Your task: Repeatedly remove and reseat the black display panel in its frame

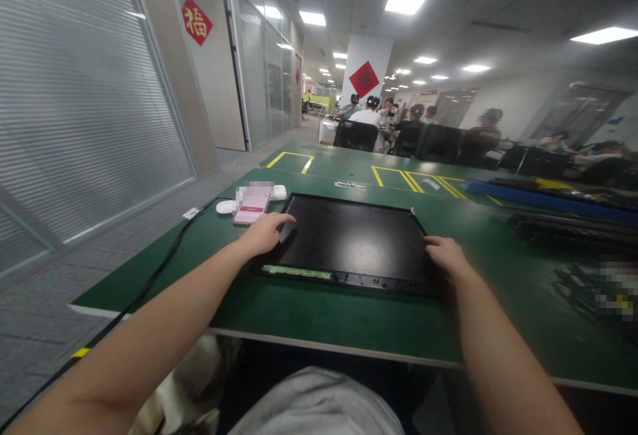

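Observation:
A flat black display panel (pixel 353 239) in a thin dark frame lies before me on the green table (pixel 319 319). Along its near edge runs a green circuit board strip (pixel 296 271). My left hand (pixel 264 230) grips the panel's left side, a finger reaching over the top face. On the opposite side my right hand (pixel 447 254) holds the right edge, its fingers curled at the frame. The undersides of both hands are hidden. Just beyond my left hand, a phone (pixel 253 204) with a pink screen leans on a white object (pixel 279 192).
A black cable (pixel 174 246) crosses the table's left side. Yellow tape marks (pixel 399 177) lie farther back. To the right are a blue tray (pixel 548 197) and dark, blurred parts (pixel 573 289). Several people sit at tables beyond, near black chairs (pixel 355 137).

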`<state>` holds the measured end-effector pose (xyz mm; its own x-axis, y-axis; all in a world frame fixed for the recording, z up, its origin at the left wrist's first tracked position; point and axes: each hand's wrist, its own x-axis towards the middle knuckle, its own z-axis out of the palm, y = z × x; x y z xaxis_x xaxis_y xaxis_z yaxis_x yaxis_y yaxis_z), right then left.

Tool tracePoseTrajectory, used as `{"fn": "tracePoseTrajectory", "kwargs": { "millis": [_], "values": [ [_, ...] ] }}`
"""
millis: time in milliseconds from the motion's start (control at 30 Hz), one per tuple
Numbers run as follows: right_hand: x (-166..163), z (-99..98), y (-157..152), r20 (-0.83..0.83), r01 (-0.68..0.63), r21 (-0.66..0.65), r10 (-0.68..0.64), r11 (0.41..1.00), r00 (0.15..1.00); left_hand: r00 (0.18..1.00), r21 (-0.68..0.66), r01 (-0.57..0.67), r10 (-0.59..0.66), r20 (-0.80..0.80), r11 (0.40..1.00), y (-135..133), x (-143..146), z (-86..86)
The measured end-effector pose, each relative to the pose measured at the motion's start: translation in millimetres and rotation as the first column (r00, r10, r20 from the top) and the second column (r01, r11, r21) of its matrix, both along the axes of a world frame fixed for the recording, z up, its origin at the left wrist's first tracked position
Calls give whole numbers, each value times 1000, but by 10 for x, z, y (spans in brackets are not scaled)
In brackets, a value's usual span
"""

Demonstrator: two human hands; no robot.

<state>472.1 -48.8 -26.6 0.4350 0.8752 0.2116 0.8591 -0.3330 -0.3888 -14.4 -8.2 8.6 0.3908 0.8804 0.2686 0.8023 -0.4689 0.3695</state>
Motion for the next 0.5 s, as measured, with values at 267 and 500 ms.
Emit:
{"fn": "tracePoseTrajectory", "kwargs": {
  "millis": [267,500],
  "values": [
    [98,-75,17,-135,-37,15,38,999,990,997,-9,-65,66,37,998,-11,16,4],
    [63,-69,0,-144,-18,46,24,999,989,996,-18,-78,79,32,997,-28,12,18]
  ]
}}
